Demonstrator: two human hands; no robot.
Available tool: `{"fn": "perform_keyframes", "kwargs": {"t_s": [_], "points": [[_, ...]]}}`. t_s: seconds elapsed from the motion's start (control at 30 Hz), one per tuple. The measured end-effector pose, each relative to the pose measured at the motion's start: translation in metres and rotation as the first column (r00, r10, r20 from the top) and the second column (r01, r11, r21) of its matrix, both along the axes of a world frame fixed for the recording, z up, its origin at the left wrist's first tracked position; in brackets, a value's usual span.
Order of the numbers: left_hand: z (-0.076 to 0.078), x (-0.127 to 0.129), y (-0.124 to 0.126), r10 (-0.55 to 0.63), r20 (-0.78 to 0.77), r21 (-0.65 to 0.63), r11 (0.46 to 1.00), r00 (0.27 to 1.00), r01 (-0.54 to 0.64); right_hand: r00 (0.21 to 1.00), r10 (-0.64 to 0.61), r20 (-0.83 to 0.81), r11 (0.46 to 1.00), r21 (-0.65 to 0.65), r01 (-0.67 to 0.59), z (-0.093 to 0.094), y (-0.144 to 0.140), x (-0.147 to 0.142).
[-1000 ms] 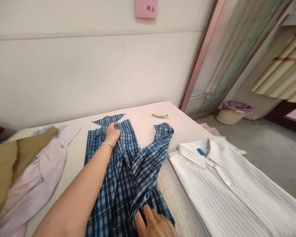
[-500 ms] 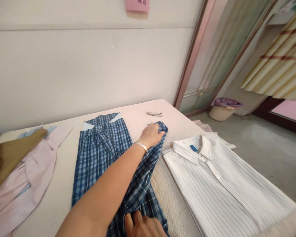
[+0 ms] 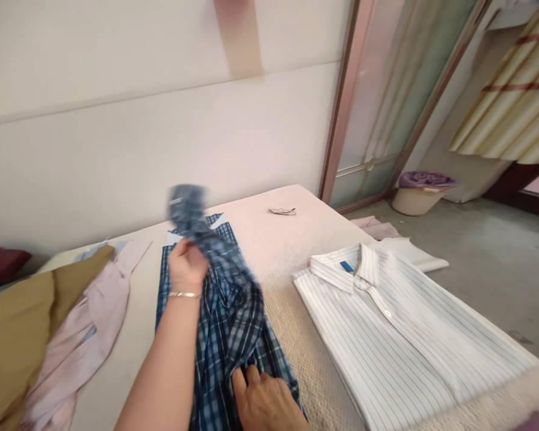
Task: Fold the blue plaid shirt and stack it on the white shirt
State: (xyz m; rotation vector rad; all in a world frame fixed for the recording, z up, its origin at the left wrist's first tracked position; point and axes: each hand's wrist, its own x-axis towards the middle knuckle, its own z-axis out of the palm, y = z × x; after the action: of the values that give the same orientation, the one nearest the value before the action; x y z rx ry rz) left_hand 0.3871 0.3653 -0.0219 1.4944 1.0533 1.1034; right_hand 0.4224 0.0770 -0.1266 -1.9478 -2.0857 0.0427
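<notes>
A blue plaid shirt (image 3: 215, 353) lies lengthwise on the bed, two pale patches showing near its far end. My left hand (image 3: 187, 263), with a silver bracelet at the wrist, grips one sleeve (image 3: 231, 263) and holds it up over the shirt. The sleeve's cuff end is raised in the air and blurred by motion. Close to me, my right hand (image 3: 269, 398) has its fingers curled into the plaid cloth, near the sleeve's lower fold; the fingertips are partly hidden. To the right lies a folded white striped shirt (image 3: 399, 335), collar away from me.
Olive (image 3: 22, 335) and pink (image 3: 99, 323) garments lie at the left. Eyeglasses (image 3: 282, 211) rest near the far corner of the bed (image 3: 260, 230). A wall stands behind, with a sliding door (image 3: 368, 149) and a lined bin (image 3: 417, 197) at the right.
My left hand has swung the sleeve from the shirt's right side up and leftward over the shirt. My right hand has stayed on the cloth. The camera view has shifted slightly.
</notes>
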Motion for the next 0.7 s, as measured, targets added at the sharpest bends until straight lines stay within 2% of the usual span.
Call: {"fn": "perform_keyframes", "kwargs": {"t_s": [0.03, 0.07, 0.13, 0.17, 0.2, 0.27, 0.33, 0.37, 0.47, 0.57, 0.63, 0.7], "points": [[-0.007, -0.036, 0.001, 0.117, 0.003, -0.084, 0.99, 0.993, -0.116, 0.999, -0.009, 0.032, 1.0, -0.022, 0.009, 0.0, 0.001, -0.001], [-0.017, -0.07, 0.001, 0.222, 0.003, -0.2, 0.955, 0.975, -0.217, 0.998, -0.012, 0.058, 0.999, -0.05, 0.015, 0.001, 0.002, -0.002], [-0.044, -0.132, -0.002, 0.337, 0.135, -0.402, 0.878, 0.932, -0.26, 0.996, 0.007, 0.087, 0.993, -0.119, 0.003, 0.005, 0.002, -0.003], [-0.057, -0.157, -0.005, 0.425, 0.233, -0.472, 0.836, 0.875, -0.28, 0.995, 0.03, 0.092, 0.989, -0.15, -0.016, 0.009, 0.001, -0.002], [-0.068, -0.177, -0.007, 0.481, 0.312, -0.529, 0.804, 0.819, -0.271, 0.994, 0.06, 0.097, 0.984, -0.174, -0.042, 0.013, 0.0, -0.002], [-0.082, -0.203, -0.011, 0.541, 0.438, -0.587, 0.777, 0.718, -0.227, 0.99, 0.09, 0.111, 0.972, -0.225, -0.063, 0.023, -0.004, 0.001], [-0.083, -0.21, -0.009, 0.556, 0.486, -0.602, 0.772, 0.674, -0.202, 0.99, 0.095, 0.105, 0.956, -0.287, -0.061, 0.034, -0.006, 0.004], [-0.081, -0.208, -0.005, 0.562, 0.478, -0.598, 0.771, 0.675, -0.219, 0.991, 0.092, 0.095, 0.945, -0.322, -0.057, 0.04, -0.007, 0.005], [-0.068, -0.19, 0.017, 0.595, 0.308, -0.57, 0.74, 0.743, -0.357, 0.995, 0.063, 0.076, 0.915, -0.402, -0.027, 0.055, -0.006, 0.011], [-0.054, -0.182, 0.043, 0.635, 0.134, -0.54, 0.69, 0.761, -0.481, 0.997, 0.062, 0.038, 0.894, -0.447, -0.039, 0.066, -0.007, 0.018], [-0.046, -0.19, 0.054, 0.653, 0.115, -0.486, 0.694, 0.749, -0.531, 0.997, 0.081, 0.003, 0.882, -0.466, -0.07, 0.072, -0.009, 0.024], [-0.04, -0.204, 0.059, 0.653, 0.119, -0.38, 0.726, 0.748, -0.574, 0.993, 0.116, -0.019, 0.852, -0.512, -0.11, 0.079, -0.012, 0.032]]}}
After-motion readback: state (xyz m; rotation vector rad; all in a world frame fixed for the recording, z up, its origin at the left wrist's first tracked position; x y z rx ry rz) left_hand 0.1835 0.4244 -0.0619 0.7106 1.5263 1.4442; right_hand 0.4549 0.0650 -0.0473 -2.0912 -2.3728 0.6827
